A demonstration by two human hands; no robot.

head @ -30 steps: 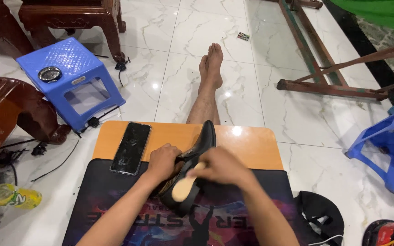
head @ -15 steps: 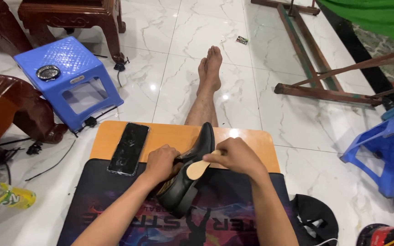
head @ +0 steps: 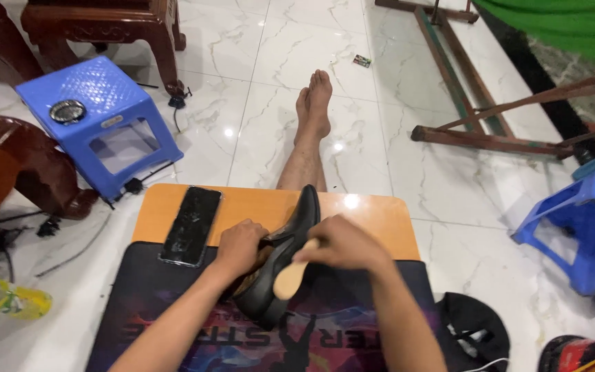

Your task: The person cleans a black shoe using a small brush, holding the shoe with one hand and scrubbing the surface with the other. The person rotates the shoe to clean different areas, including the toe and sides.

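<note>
Black glossy leather dress shoe (head: 280, 269) lies on its side at lower centre of the frame, on the dark printed mat (head: 173, 303) covering the orange wooden counter (head: 373, 220). Left hand (head: 241, 246) grips the shoe opening, fingers curled closed. Right hand (head: 342, 246) holds the pale wooden brush (head: 289, 279), fingers wrapped around its handle. Judgement: short, even strokes with the shoe held firm would serve best. Black smartphone (head: 191, 225) lies left. No containers with visible contents.

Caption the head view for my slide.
Left hand steadies a black leather shoe; right hand holds a wooden-handled brush against it.
</note>
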